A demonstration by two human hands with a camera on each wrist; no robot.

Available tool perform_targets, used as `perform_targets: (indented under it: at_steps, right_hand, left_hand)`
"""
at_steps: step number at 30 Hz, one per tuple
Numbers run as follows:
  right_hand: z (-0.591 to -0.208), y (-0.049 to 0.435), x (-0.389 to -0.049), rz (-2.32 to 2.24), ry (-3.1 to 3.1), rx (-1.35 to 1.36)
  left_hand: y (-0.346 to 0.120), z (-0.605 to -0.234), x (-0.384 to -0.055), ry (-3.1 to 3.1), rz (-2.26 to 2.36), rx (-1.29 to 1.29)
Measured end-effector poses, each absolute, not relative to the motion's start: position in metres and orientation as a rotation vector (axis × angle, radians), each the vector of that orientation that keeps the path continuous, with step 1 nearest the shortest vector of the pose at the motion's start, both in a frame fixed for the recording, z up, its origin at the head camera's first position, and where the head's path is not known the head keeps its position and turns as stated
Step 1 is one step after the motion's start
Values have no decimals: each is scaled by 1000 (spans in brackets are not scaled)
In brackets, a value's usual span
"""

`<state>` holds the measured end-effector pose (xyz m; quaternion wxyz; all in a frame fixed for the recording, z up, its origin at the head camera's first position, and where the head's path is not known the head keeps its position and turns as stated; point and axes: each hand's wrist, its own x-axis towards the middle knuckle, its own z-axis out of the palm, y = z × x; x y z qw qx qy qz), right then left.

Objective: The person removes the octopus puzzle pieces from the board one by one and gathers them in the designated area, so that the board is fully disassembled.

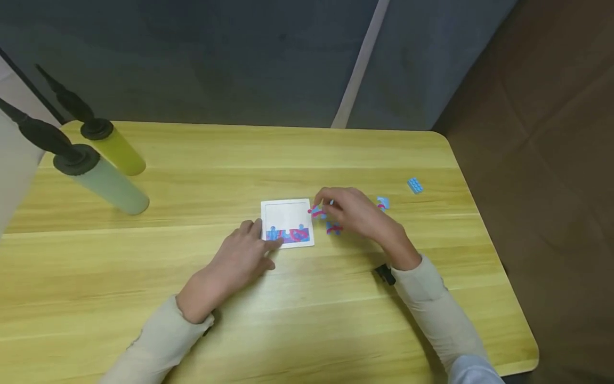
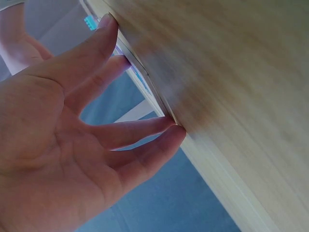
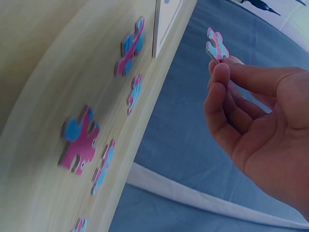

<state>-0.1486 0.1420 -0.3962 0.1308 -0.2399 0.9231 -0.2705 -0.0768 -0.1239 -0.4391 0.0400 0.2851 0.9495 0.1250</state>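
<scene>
Tray (image 1: 287, 214) on tabletop (image 1: 331, 330), bottom strip (image 1: 299, 235) filled, top bare! R hand's (image 1: 357, 212) grip pinches one piece (image 3: 218, 46), held aloft; min. 5 loose pieces (image 3: 83, 145) to go, I reckon. L hand (image 1: 240, 253), fingers extended, touches tray.

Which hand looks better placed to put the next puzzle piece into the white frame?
The right hand, I'd judge: it pinches a puzzle piece close to the white frame. The left hand touches the frame's edge and holds no piece, so may suit steadying it.
</scene>
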Motion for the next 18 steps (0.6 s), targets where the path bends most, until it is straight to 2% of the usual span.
perform_targets:
  at_steps: [18]
  right_hand:
    - [-389,172,-143,-821,2721,-570]
  left_hand:
    - [-128,-437,-75,2900,382,860]
